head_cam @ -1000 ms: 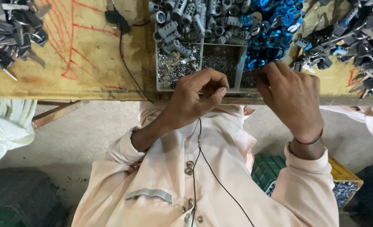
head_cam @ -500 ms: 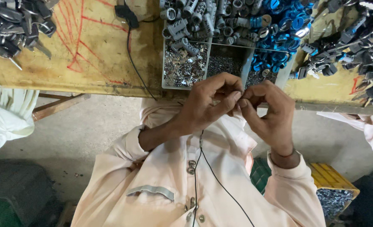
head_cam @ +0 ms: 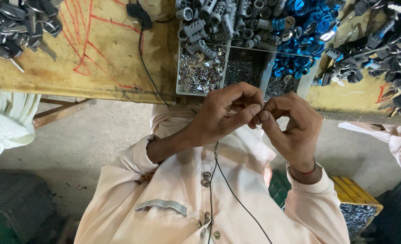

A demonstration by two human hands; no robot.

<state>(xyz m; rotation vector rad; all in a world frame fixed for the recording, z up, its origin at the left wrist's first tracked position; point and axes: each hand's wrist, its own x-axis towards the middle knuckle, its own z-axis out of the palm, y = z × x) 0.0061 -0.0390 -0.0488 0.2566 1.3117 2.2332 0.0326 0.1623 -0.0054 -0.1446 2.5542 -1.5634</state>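
Head view: both hands (head_cam: pixel 259 113) pinch a small part (head_cam: pixel 262 107), mostly hidden by fingertips.

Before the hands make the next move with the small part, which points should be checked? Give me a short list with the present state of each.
1. Small metal part pinched between fingertips of left hand and right hand: ok.
2. Part type and orientation: cannot tell, too small.
3. Hands in front of the workbench edge, apart from it: ok.
4. Divided tray of small metal pieces directly beyond the hands: ok.
5. Thin black cable hangs below the wrists, not across the fingers: ok.
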